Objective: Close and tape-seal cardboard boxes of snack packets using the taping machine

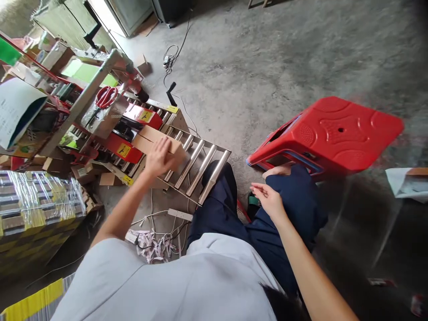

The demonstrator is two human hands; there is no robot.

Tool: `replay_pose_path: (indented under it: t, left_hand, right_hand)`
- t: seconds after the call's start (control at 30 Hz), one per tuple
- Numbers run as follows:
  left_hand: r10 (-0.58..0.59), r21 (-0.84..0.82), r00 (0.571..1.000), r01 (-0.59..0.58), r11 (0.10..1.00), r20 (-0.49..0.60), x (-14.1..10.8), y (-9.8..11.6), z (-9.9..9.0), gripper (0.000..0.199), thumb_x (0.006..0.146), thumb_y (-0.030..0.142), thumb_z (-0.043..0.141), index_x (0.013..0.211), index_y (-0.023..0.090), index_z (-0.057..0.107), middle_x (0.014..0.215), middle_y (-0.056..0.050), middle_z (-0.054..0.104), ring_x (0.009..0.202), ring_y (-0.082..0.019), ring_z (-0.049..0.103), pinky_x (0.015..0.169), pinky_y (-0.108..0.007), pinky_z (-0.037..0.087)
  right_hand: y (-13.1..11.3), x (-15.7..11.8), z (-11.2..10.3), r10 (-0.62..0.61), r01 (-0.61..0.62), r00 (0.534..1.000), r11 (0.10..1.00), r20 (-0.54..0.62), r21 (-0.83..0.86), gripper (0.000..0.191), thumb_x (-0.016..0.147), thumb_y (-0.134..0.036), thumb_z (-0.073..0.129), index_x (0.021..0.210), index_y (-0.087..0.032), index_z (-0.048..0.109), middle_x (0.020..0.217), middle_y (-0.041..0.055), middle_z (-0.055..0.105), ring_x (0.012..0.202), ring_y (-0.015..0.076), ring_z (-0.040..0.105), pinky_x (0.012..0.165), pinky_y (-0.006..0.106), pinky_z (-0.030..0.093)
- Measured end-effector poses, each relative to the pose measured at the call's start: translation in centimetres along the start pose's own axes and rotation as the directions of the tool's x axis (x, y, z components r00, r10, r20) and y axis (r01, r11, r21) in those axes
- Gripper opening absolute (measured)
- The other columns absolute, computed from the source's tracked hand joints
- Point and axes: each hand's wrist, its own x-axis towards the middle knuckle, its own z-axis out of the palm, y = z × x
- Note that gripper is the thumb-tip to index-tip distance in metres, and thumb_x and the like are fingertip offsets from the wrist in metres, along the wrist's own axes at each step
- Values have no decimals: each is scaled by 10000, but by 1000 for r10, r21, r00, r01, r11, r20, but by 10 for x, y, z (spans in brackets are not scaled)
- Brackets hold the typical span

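My left hand [158,158] lies over a small brown cardboard box [149,134], its fingers on the box's top and near edge. The box's end by the hand is slightly blurred. It sits on the steel roller conveyor [208,161], partly between the red side guides of a carton sealing machine [112,71]. Over my right thigh hovers my right hand [270,203], its fingers loosely bent and a little apart, with nothing visible in them.
A red plastic stool [341,129] stands on the concrete floor to the right. Red-handled scissors [106,96] rest on the machine. Below the conveyor are a power strip [180,215], cables and crumpled strips [157,245]. Stacked, wrapped cartons [36,214] stand at the left.
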Motion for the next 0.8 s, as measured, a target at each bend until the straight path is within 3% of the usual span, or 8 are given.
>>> replay_pose_path:
  t: [0.1,0.2,0.27,0.33,0.43,0.53,0.63,0.8]
  left_hand:
    - [-112,-10,992,113,994,64,15,-85,-31,773,849,414,556,1497,31,379,1577,-205,351,1497,-322,273,1242,-487,190]
    - [-260,24,966,259,965,11,25,-113,-43,754,848,328,553,1501,7,354,1596,-225,295,1513,-342,214,1245,-523,132]
    - [-309,31,937,317,948,-162,26,-84,-23,755,882,294,508,1527,-22,275,1629,-243,184,1538,-345,112,1248,-537,92]
    - [-239,-5,936,246,969,-259,17,-27,18,784,925,334,475,1561,-6,167,1651,-234,77,1550,-329,22,1251,-538,74]
    - [-66,-142,995,55,988,-74,-14,73,93,826,923,462,503,1571,57,188,1648,-222,125,1548,-342,59,1239,-573,81]
    - [-49,-243,995,68,968,83,-39,143,144,776,932,500,459,1558,90,254,1593,-225,306,1517,-349,217,1234,-572,94]
    - [-112,-264,981,152,953,161,-40,169,160,749,945,508,383,1548,76,279,1482,-230,481,1415,-341,425,1238,-524,104]
    - [-134,-238,967,185,954,216,-29,165,153,815,918,607,288,1533,72,305,1323,-239,616,1332,-374,520,1223,-524,145]
  right_hand:
    - [20,-8,4,17,-3,998,977,65,-214,440,879,-496,479,1074,-152,673,1011,161,754,891,249,736,827,426,600]
    - [18,-16,11,4,40,992,939,128,-341,320,887,-342,479,1050,-180,701,1028,128,757,878,224,730,849,399,590]
    - [10,-21,16,-5,65,987,925,160,-375,277,878,-244,502,1048,-201,717,1062,97,754,939,209,717,910,378,564]
    - [1,-24,20,7,75,982,903,189,-422,276,875,-178,521,1053,-210,728,1105,79,747,1022,204,696,965,356,529]
    - [-6,-22,18,63,54,974,866,216,-496,270,886,-157,555,1076,-217,737,1171,69,729,1089,200,673,991,317,499]
    - [-8,-17,13,124,29,965,824,230,-566,264,912,-204,572,1123,-233,728,1210,58,713,1117,192,660,988,292,485]
    - [-13,-17,10,167,11,960,779,225,-627,267,910,-237,596,1147,-219,716,1210,75,709,1082,213,671,934,310,504]
    - [-33,-27,8,125,57,962,778,243,-626,177,854,-183,687,1021,-188,746,1075,64,751,984,204,699,847,271,515]
